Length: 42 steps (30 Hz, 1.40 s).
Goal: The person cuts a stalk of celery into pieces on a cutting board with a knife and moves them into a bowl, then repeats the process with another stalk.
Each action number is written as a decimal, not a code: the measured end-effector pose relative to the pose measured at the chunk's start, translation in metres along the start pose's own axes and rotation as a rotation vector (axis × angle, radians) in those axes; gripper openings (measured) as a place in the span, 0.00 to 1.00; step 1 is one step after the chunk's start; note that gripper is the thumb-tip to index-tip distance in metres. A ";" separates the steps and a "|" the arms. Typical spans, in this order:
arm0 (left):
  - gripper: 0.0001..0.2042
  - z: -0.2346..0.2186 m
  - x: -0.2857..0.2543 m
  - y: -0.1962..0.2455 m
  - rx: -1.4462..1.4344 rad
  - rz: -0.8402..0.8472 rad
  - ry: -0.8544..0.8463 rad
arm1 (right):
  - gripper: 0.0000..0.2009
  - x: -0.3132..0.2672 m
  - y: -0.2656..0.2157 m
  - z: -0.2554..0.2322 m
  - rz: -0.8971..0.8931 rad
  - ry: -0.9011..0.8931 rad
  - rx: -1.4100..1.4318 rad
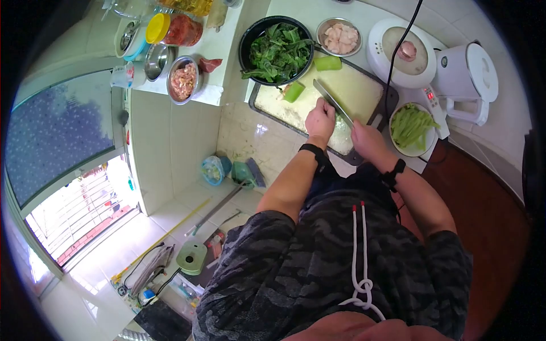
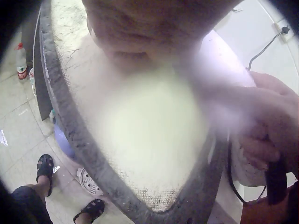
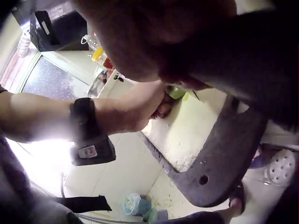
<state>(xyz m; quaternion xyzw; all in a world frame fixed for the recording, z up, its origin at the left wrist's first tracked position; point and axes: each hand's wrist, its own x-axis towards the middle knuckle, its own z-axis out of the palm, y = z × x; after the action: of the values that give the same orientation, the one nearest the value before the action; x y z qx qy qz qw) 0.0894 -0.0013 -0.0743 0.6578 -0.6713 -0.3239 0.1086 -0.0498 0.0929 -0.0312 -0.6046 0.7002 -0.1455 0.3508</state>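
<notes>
Camouflage shirt [image 1: 318, 256] nearest, the right hand [image 1: 371, 141] grips a knife [image 1: 339, 109] over the cutting board [image 1: 364, 82]; the left hand [image 1: 320, 121] (whether it holds anything, I cannot tell) is beside the knife.

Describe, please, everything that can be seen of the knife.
The knife has a long, straight, silvery blade that looks metal. It slants over the pale cutting board, its far end near two green vegetable pieces. The person's right grip holds it, hiding most of the handle. The left grip is close beside the blade; whether they touch is unclear.
</notes>
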 end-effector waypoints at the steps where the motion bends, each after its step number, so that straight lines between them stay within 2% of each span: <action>1: 0.10 0.000 0.002 0.001 -0.005 0.002 0.002 | 0.09 -0.004 0.000 -0.005 -0.001 0.002 -0.005; 3: 0.11 -0.001 -0.001 -0.001 -0.010 -0.003 -0.026 | 0.09 -0.018 -0.003 -0.015 0.015 -0.022 0.021; 7: 0.09 0.000 0.000 -0.003 0.012 0.022 -0.033 | 0.09 -0.007 0.001 -0.006 0.003 -0.037 0.041; 10: 0.08 -0.001 -0.001 -0.003 0.021 0.017 -0.022 | 0.09 0.006 -0.003 0.007 -0.043 0.043 0.035; 13: 0.12 0.001 -0.006 0.004 -0.021 0.002 0.015 | 0.09 0.003 -0.002 0.005 -0.003 0.090 0.034; 15: 0.13 -0.001 -0.011 0.009 -0.197 -0.128 0.147 | 0.09 -0.002 -0.001 0.006 0.086 0.097 -0.007; 19: 0.14 0.005 -0.011 0.009 -0.236 -0.152 0.184 | 0.09 -0.008 -0.002 0.004 0.114 0.154 0.007; 22: 0.15 0.006 -0.008 0.011 -0.136 -0.179 0.130 | 0.13 -0.013 -0.004 0.000 0.089 0.079 -0.019; 27: 0.15 0.013 -0.006 0.006 -0.137 -0.149 0.176 | 0.09 -0.025 -0.009 -0.009 0.052 0.059 -0.027; 30: 0.14 0.013 -0.006 0.006 -0.147 -0.151 0.170 | 0.09 -0.021 -0.018 -0.013 0.124 -0.032 -0.040; 35: 0.14 0.007 -0.006 0.009 -0.160 -0.153 0.149 | 0.09 -0.005 -0.011 0.010 0.111 0.026 -0.014; 42: 0.15 0.011 -0.007 0.003 -0.158 -0.139 0.149 | 0.09 -0.021 -0.014 -0.003 0.097 0.025 0.017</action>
<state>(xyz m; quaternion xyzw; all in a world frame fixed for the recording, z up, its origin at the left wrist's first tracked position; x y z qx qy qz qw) 0.0814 0.0080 -0.0789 0.7145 -0.5864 -0.3326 0.1869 -0.0405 0.1087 -0.0136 -0.5649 0.7318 -0.1417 0.3539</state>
